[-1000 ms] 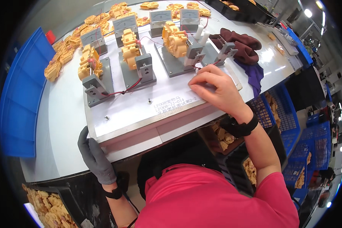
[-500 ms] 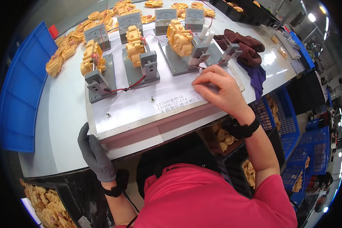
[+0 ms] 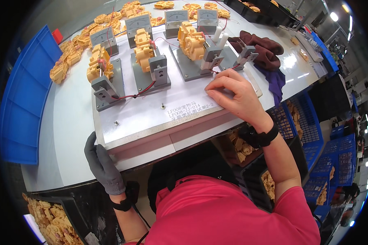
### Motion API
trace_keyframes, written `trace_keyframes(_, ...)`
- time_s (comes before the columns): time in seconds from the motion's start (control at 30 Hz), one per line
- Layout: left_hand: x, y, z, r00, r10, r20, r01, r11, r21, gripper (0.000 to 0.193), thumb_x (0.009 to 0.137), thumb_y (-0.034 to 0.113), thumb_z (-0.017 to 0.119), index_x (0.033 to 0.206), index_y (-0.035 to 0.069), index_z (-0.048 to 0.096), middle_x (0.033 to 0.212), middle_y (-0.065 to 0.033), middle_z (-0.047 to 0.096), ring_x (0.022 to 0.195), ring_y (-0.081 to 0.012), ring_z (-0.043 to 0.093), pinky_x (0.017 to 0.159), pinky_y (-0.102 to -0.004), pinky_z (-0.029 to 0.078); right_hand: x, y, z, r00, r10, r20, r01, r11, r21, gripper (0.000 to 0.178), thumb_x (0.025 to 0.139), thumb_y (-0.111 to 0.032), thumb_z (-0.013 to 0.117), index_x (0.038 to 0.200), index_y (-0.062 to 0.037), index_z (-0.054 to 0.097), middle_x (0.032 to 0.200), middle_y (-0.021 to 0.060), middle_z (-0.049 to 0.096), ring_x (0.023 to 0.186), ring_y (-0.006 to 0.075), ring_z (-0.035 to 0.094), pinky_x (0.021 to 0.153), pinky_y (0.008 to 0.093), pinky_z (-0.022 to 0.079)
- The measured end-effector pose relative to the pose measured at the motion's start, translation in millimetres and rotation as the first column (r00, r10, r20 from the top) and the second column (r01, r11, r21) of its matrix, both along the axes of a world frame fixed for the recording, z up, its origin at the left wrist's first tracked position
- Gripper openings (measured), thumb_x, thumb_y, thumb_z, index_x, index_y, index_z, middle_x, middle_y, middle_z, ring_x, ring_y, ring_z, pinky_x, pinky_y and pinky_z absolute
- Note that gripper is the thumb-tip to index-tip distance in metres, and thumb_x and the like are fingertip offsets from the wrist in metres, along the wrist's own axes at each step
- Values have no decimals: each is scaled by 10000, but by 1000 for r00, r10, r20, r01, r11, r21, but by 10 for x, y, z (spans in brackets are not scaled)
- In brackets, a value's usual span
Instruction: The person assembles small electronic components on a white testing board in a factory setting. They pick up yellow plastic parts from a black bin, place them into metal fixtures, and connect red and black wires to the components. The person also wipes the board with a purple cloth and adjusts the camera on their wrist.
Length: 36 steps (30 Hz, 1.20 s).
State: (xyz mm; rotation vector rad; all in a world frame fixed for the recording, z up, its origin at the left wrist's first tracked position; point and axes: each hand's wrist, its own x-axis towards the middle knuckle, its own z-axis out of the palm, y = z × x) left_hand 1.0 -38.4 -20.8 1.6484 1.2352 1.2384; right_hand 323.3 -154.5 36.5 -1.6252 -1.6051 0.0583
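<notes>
Left hand (image 3: 105,167), gloved, at the board's (image 3: 141,116) eight o'clock corner; right hand (image 3: 238,97) curled at three o'clock; can't tell either grip.

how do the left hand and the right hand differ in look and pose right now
The left hand wears a grey glove; the right hand is bare. The left hand is at the near left corner of the white board, while the right hand is over its right part. The left hand's fingers look fairly straight; the right hand's are bent. Both have a dark band at the wrist.
</notes>
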Motion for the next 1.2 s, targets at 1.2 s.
trace_keyframes(1.2,-32,37,-60,1000,-3,-20,3,1000,0,396,1003,244,422,1292,-12,513,1104,-60,571,784,-88,441,665,-225,355,9,-5,-16,1000,-7,-16,7,1000,11,88,825,-120,708,888,-58,700,857,69,581,815,221,593,733,323,492)
